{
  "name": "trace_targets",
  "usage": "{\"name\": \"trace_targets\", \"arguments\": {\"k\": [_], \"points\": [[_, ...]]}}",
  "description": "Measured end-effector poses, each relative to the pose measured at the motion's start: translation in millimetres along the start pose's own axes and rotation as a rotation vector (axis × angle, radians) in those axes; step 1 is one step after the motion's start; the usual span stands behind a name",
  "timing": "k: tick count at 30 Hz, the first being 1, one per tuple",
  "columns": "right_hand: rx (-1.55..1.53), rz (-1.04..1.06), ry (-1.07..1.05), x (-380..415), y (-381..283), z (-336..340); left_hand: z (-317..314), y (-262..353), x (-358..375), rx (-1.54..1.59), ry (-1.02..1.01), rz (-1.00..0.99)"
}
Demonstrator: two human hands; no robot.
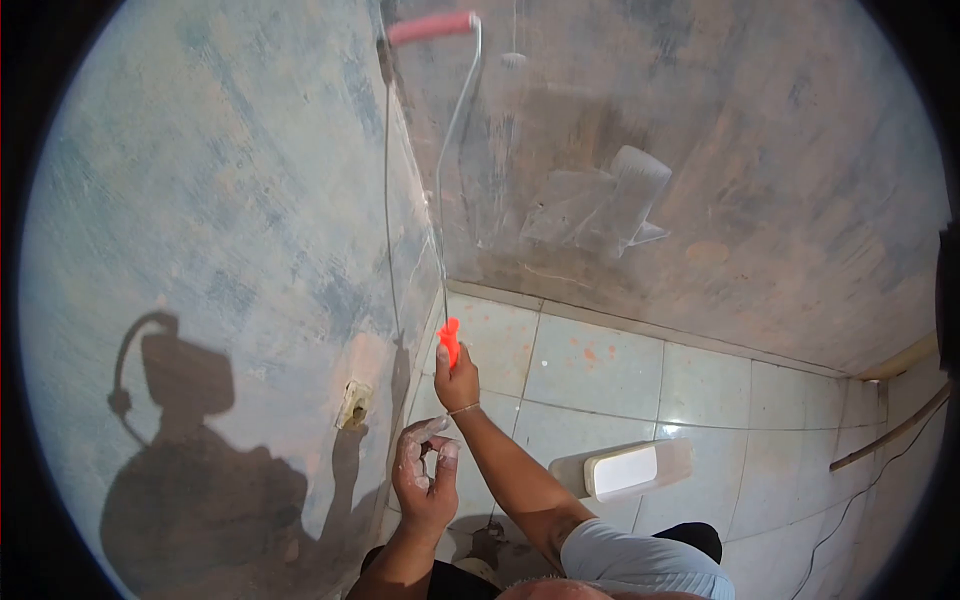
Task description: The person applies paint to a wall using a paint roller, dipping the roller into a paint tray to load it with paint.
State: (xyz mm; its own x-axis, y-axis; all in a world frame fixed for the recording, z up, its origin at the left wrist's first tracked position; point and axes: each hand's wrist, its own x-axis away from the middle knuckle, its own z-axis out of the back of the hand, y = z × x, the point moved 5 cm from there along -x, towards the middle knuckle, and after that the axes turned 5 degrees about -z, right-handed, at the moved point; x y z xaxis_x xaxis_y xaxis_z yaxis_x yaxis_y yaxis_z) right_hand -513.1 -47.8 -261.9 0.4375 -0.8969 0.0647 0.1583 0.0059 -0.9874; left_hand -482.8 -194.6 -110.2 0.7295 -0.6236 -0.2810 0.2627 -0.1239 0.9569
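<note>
While the head view takes in a corner of two patchy walls above a tiled floor, the right hand has its fingers closed round an orange handle, thumb along its near side. From the handle a thin metal rod runs up along the corner, bends, and carries a pink roller, high at the far end of the scene; the roller lies crosswise near the corner, contact with the wall cannot be told. A thin band circles the right wrist; the upper arm is in a pale sleeve. The left hand, nearer and just left of that wrist, holds nothing visible: fingers curled, thumb raised, gap between them, whitish residue on the skin. Right of the right forearm, a tub with white contents sits on the floor. Left wall: a recessed box near the hands, and a shadow of head and shoulders. Far wall: a whitish patch, nature unclear. Far right: a stick and a dark cable.
</note>
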Motion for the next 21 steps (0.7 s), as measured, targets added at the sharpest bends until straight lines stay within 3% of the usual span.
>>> {"name": "trace_targets", "arguments": {"k": [4,6,11,14,15,17,18,21], "points": [[0.026,0.038,0.084,44.1,78.3,-3.4,4.4,-2.7,0.8,-0.051,-0.029,-0.03],[0.128,-0.072,0.032,56.0,102.0,-2.5,8.3,-5.4,2.0,-0.031,0.008,0.032],[-0.022,-0.002,-0.009,10.0,21.5,-29.5,10.8,4.3,5.7,0.043,-0.018,0.089],[-0.057,-0.018,-0.014,0.7,43.5,-41.8,7.9,2.7,11.6,0.049,-0.033,0.117],[-0.036,0.091,0.049,13.5,64.2,-37.2,8.6,2.3,6.6,0.065,-0.028,0.095],[0.075,-0.233,-0.052,50.6,105.8,-21.7,9.9,-3.9,4.0,0.034,-0.03,0.074],[0.071,-0.222,-0.044,53.3,97.6,-21.4,11.1,-5.2,4.0,0.004,-0.041,0.073],[-0.014,0.07,0.092,40.3,51.3,-13.0,11.4,-2.5,4.9,0.011,-0.019,0.07]]}}
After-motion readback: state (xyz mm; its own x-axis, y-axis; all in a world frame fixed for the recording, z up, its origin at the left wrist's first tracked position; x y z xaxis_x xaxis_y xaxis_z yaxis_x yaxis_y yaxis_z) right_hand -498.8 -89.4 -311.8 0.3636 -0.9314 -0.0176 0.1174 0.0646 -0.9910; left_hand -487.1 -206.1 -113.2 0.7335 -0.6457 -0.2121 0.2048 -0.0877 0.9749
